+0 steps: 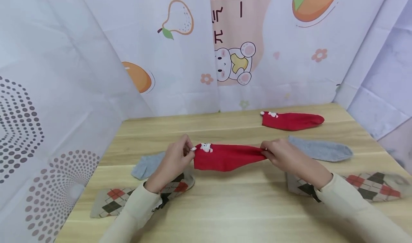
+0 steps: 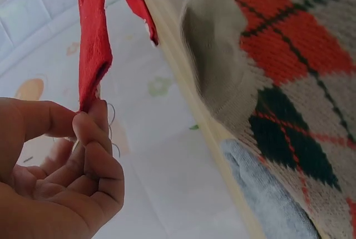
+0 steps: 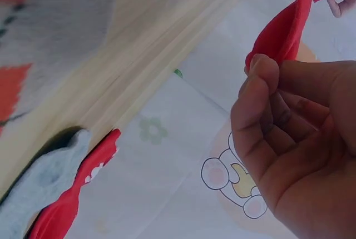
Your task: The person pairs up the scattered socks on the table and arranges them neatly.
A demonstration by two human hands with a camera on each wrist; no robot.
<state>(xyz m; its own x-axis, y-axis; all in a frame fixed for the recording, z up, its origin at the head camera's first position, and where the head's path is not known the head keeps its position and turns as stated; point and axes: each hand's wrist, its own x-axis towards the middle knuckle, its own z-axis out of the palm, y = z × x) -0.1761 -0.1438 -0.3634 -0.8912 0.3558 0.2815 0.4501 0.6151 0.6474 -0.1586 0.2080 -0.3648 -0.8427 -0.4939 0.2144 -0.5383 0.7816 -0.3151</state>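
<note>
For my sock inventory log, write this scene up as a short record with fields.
Left hand: pinches the held red sock by its white-figured end
Right hand: pinches that sock's opposite end
Other red sock: back right of the wood-grain table
Gray socks: one left, one right
Argyle socks: one left, one right, nearer the camera

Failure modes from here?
The held red sock seems raised off the table, pinched only at its ends; if the left hand or right hand slips, it could drop. Lowering the left sleeve might drag the argyle sock it overlaps in the head view.
</note>
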